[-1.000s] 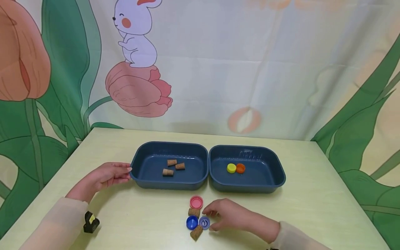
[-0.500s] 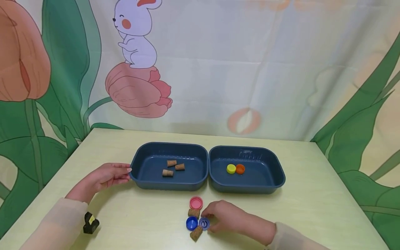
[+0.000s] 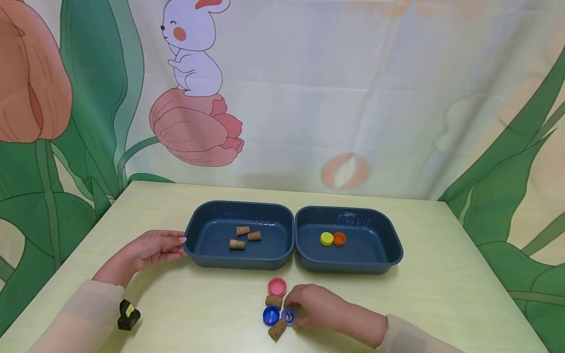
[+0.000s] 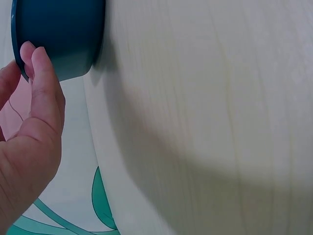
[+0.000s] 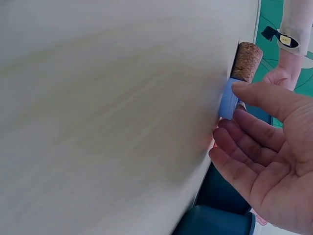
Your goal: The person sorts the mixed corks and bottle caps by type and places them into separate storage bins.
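My left hand holds the left end of a dark blue tray by its rim, thumb and fingers at the edge. In the left wrist view, fingers lie against the outer wall of that tray. On the table, my right hand pinches a translucent light blue bottle cap between thumb and index finger. That bottle cap stands beside a cork in the right wrist view. Around it lie a dark blue bottle cap, a pink bottle cap and two corks.
The left tray contains three corks. A second dark blue tray adjoins it on the right, with a yellow bottle cap and an orange bottle cap inside. A printed curtain hangs behind the table.
My right hand has moved slightly left, and its thumb and index finger have closed onto the light blue bottle cap. My left hand has stayed at the tray rim.
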Available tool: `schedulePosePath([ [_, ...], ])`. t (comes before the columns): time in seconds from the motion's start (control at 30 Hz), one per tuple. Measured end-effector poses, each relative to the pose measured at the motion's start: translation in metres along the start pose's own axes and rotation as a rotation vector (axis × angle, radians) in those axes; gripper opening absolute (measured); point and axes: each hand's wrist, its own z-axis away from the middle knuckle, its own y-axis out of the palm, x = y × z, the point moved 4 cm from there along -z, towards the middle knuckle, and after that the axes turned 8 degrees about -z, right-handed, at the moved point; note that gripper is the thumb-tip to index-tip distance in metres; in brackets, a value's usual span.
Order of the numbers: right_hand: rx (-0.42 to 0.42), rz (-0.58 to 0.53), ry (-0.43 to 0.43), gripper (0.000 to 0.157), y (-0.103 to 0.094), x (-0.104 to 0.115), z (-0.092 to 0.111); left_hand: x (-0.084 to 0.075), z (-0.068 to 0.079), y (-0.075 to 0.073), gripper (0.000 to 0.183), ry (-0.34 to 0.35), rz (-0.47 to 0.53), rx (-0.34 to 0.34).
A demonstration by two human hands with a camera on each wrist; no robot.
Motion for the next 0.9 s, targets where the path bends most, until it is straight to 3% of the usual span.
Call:
schedulePosePath([
  [0.2, 0.019, -0.06, 0.074, 0.024, -0.003, -0.006, 0.002, 0.001, -0.001, 0.001, 0.02, 0.0, 0.004, 0.003],
  [0.5, -0.018, -0.217, 0.197, 0.025, -0.013, -0.019, 0.016, -0.001, 0.001, 0.001, 0.028, 0.003, -0.018, -0.001],
  [0.9, -0.075, -0.313, 0.182, 0.022, -0.05, -0.027, 0.047, -0.002, 0.001, 0.003, 0.021, 0.01, -0.001, 0.0],
])
